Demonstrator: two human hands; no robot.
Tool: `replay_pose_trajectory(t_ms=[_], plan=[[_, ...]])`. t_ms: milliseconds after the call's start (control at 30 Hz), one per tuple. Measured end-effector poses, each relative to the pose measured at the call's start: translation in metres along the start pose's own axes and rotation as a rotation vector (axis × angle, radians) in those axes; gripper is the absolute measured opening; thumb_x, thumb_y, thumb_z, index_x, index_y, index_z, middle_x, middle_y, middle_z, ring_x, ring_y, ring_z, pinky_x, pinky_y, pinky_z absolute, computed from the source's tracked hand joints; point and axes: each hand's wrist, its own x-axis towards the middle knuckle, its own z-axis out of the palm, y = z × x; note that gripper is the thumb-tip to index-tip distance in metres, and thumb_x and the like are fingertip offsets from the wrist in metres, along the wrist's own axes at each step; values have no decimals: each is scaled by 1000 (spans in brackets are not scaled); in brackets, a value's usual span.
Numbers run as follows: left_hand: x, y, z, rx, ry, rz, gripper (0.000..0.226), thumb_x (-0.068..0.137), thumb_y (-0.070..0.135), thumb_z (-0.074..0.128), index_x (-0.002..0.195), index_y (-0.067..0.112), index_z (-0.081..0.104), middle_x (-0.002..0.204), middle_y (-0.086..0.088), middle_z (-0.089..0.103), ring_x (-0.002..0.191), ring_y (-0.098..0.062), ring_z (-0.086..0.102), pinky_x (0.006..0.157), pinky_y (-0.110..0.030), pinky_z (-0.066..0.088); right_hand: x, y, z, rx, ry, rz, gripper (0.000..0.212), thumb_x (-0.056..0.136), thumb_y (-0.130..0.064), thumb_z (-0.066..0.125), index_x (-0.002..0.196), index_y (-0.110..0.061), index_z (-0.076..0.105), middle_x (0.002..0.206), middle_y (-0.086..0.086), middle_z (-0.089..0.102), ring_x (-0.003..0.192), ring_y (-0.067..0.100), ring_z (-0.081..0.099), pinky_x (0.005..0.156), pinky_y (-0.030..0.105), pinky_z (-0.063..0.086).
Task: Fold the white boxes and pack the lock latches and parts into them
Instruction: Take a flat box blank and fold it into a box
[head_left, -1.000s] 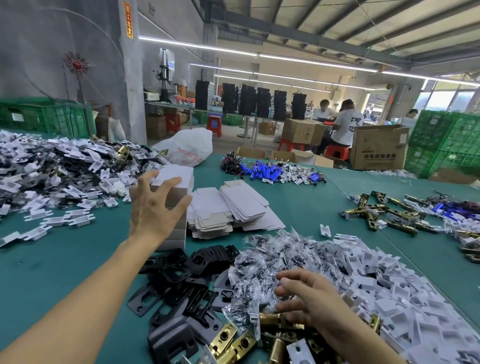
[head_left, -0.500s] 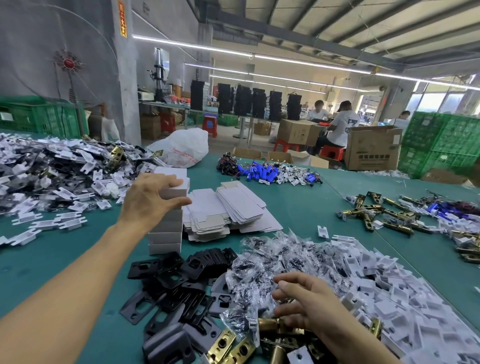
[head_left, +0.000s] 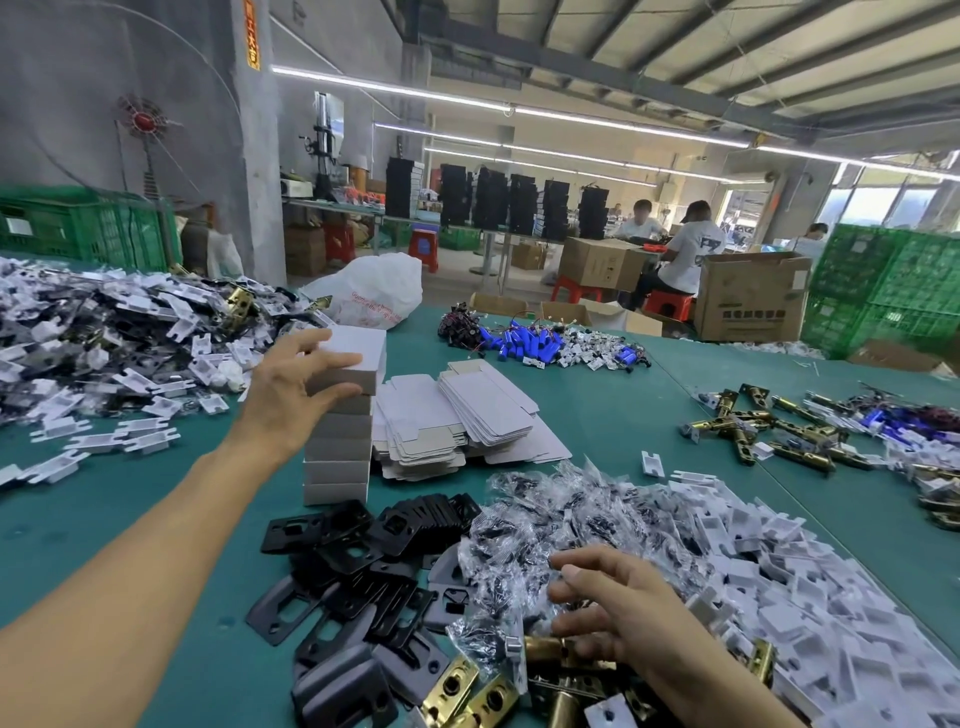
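I see a wide green table (head_left: 649, 415). On its right side lies a big heap of white plastic bits (head_left: 789, 613). Another heap (head_left: 93, 338) lies far left.

In the middle stands a tower of folded white boxes (head_left: 337, 457). It stands straight up. Each box shows me its short end, and its long side runs away from me. The boxes are closed, so I cannot see inside.

Just right of the tower lie flat boxes (head_left: 467, 410), not folded yet.

Near me are black plates (head_left: 363, 551), little clear bags (head_left: 545, 525) and gold latches (head_left: 467, 696).

My left hand (head_left: 291, 384) holds the top box (head_left: 358, 345), fingers on top and thumb under its near end.

My right hand (head_left: 613, 608) bends its fingers down onto a gold latch (head_left: 545, 649). That latch lies flat and points left to right. I cannot tell if the hand grips it.
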Motion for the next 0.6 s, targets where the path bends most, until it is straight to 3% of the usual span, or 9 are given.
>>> replay_pose_trajectory(t_ms=[167, 267, 367, 600], plan=[[-4, -4, 4, -32, 6, -77, 41, 83, 8, 79, 122, 17, 71, 143, -17, 49, 135, -32, 44, 108, -34, 36, 3, 2, -1, 1, -12, -1, 13, 93, -11, 64, 105, -10, 70, 91, 17, 71, 71, 31, 69, 49, 29, 49], [-7, 0, 11, -23, 40, -147, 46, 80, 32, 83, 121, 21, 69, 145, -12, 46, 140, -26, 38, 109, -37, 33, 4, 4, -2, 4, -8, -2, 12, 93, -11, 65, 103, -11, 72, 91, 18, 72, 70, 31, 69, 49, 29, 49], [-5, 13, 24, 82, 125, -275, 57, 68, 60, 82, 110, 28, 61, 142, -5, 43, 129, -25, 45, 91, -41, 44, 6, 5, -2, 11, -7, 2, 11, 92, -12, 66, 101, -12, 73, 90, 17, 73, 71, 32, 69, 49, 29, 50], [-8, 19, 43, 144, 231, -364, 48, 76, 31, 84, 114, 26, 56, 144, -12, 39, 115, -41, 55, 74, -38, 46, 5, 6, -3, 14, -19, 2, 10, 92, -11, 66, 97, -15, 74, 88, 15, 73, 74, 34, 70, 49, 29, 50]])
